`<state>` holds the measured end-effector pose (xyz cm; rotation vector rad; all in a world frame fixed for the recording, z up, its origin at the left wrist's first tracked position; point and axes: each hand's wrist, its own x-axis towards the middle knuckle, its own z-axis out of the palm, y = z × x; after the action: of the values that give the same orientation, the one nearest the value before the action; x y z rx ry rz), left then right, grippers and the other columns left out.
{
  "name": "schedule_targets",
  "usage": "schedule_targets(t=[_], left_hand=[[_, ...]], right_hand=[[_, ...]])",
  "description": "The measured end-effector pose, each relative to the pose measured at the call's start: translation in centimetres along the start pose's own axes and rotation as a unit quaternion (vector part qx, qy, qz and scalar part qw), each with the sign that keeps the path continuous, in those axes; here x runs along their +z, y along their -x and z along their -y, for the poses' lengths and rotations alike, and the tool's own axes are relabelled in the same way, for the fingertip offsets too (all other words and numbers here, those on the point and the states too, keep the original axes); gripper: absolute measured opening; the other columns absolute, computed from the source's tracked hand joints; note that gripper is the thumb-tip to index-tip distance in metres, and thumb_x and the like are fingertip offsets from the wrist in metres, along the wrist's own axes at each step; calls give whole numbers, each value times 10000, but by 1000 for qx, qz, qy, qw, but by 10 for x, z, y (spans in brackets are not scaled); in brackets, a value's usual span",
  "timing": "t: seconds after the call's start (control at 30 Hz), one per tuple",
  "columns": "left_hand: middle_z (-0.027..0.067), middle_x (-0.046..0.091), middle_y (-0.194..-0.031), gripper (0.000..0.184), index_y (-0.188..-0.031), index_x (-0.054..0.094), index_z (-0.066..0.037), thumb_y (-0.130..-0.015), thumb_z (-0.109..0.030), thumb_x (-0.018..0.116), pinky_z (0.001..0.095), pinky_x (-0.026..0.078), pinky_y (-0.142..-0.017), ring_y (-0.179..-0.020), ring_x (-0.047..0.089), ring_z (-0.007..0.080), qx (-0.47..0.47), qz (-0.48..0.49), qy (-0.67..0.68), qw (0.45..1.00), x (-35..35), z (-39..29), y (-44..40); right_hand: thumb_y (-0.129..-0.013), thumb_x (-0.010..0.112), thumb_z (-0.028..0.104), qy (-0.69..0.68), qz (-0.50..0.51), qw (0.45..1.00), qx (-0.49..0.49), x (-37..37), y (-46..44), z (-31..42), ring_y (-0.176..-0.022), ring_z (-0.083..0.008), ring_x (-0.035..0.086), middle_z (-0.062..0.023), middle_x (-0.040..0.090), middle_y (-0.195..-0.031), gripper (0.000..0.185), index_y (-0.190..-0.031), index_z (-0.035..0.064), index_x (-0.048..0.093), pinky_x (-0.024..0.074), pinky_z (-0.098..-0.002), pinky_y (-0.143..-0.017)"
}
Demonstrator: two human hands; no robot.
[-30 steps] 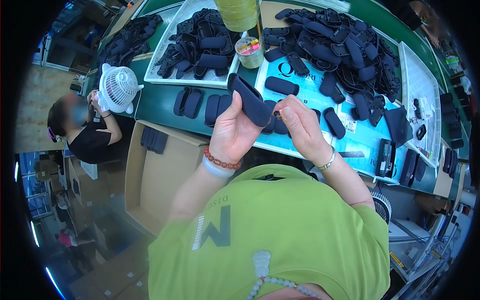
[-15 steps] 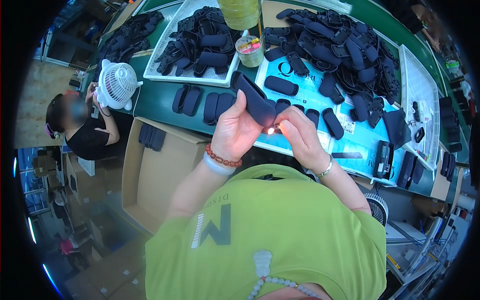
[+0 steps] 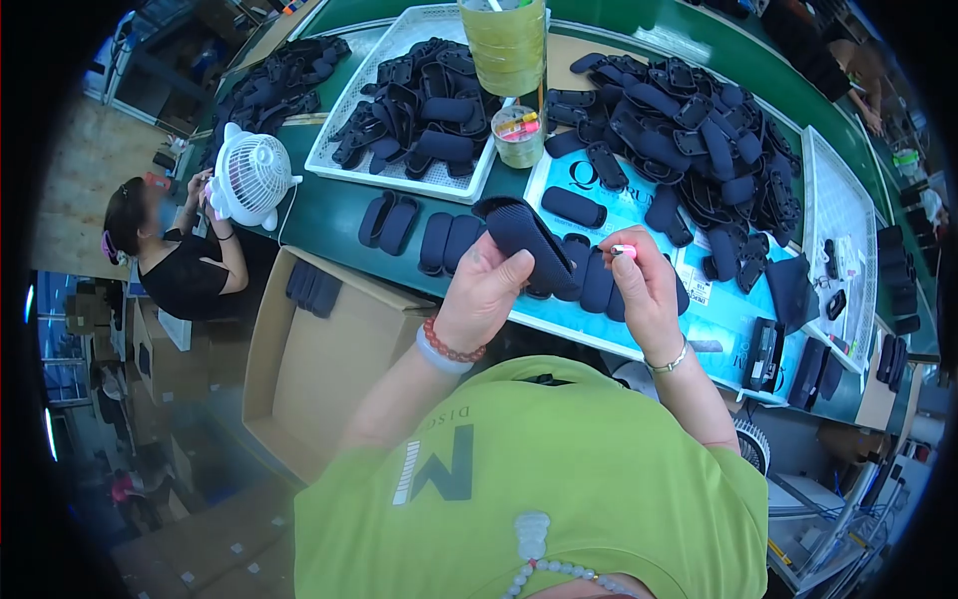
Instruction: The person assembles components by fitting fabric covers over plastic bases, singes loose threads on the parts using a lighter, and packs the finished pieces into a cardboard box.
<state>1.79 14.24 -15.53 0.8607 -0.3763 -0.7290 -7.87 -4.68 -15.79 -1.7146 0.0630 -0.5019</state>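
My left hand (image 3: 486, 292) grips a dark fabric-covered pad (image 3: 532, 243) with a mesh surface, tilted above the table edge. In my right hand (image 3: 647, 292) is a small pink lighter (image 3: 624, 251) with a metal end, held between thumb and fingers to the right of the pad. No flame shows on it. Beneath and between my hands, several finished-looking dark pads (image 3: 597, 283) lie in a row on a blue printed sheet (image 3: 559, 312). Two more pairs of pads (image 3: 436, 243) stand to the left on the green table.
A large heap of dark pads (image 3: 689, 130) covers the back right. White trays (image 3: 317, 160) (image 3: 848, 200) flank it, the left one filled. A yellow tape roll (image 3: 504, 50) and a cup (image 3: 519, 145) stand between. A cardboard box (image 3: 349, 369) sits left; another person (image 3: 195, 260) is beside a white fan (image 3: 249, 180).
The lighter's flame has gone out. My right hand has moved right, away from the pad, and the pad in my left hand has shifted slightly right and turned.
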Motion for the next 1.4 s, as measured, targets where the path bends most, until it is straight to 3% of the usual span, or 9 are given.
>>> schedule_targets(t=[0.07,0.17,0.27,0.4,0.6,0.77,1.07,1.27,1.4], left_hand=[[110,620,-1152,364,-1263,501,10,-967,-165,619,391,503,-948,-1055,631,249,12,1,-44,999,-4,-1,1],[55,618,-1153,342,-1250,514,20,-940,-55,637,292,475,-950,-1054,586,129,23,-40,-94,995,7,-10,2],[54,630,-1113,350,-1240,524,28,-927,-58,655,272,495,-898,-994,595,110,65,-79,-159,982,9,-6,1],[50,644,-1051,320,-1182,562,32,-909,-83,684,247,515,-817,-909,604,90,36,-113,-168,979,9,-11,1],[33,650,-949,279,-1084,598,38,-883,-115,714,236,514,-724,-812,592,68,42,-153,-219,963,7,-10,1],[49,656,-861,279,-1026,621,25,-834,-133,747,257,507,-677,-744,592,77,62,-167,-330,927,6,-6,4],[127,637,-840,304,-1020,622,-1,-770,-116,751,345,524,-615,-700,655,311,232,-179,-597,747,8,-8,4],[83,598,-777,312,-1006,623,-29,-737,-109,758,373,489,-562,-612,609,282,301,-152,-686,645,1,-6,1],[73,593,-768,315,-1002,625,-36,-726,-109,759,367,473,-554,-595,594,272,314,-156,-701,620,1,-7,0]], right_hand=[[-1002,544,322,20,12,1000,-2,1,-4,3,-771,-137,510,-72,544,-900,342,-1025,-14,605,416,-270,-721],[-1037,472,337,14,27,999,16,3,-8,13,-785,-134,521,-70,564,-904,377,-1007,-14,609,434,-274,-732],[-1054,427,375,-35,40,996,74,9,-10,20,-789,-123,537,-58,583,-887,433,-969,-8,610,455,-268,-718],[-1047,429,438,-80,90,978,170,13,-15,28,-730,-101,552,-40,588,-820,488,-922,0,606,466,-245,-653],[-1032,449,471,-35,117,971,207,18,-31,31,-621,-79,514,-6,550,-709,518,-887,0,610,438,-237,-579],[-1026,446,492,-27,124,974,188,30,-34,37,-631,-67,481,7,529,-690,545,-873,-4,613,405,-235,-570],[-1021,443,429,-50,79,973,211,39,-44,42,-647,-75,473,-5,542,-714,505,-842,-10,614,394,-240,-594],[-1024,435,373,-66,93,974,196,43,-40,35,-644,-77,475,-14,547,-710,462,-839,-12,612,395,-247,-589],[-1028,434,367,-39,96,974,200,44,-36,44,-635,-83,474,-16,541,-697,457,-846,-14,609,396,-259,-579]])
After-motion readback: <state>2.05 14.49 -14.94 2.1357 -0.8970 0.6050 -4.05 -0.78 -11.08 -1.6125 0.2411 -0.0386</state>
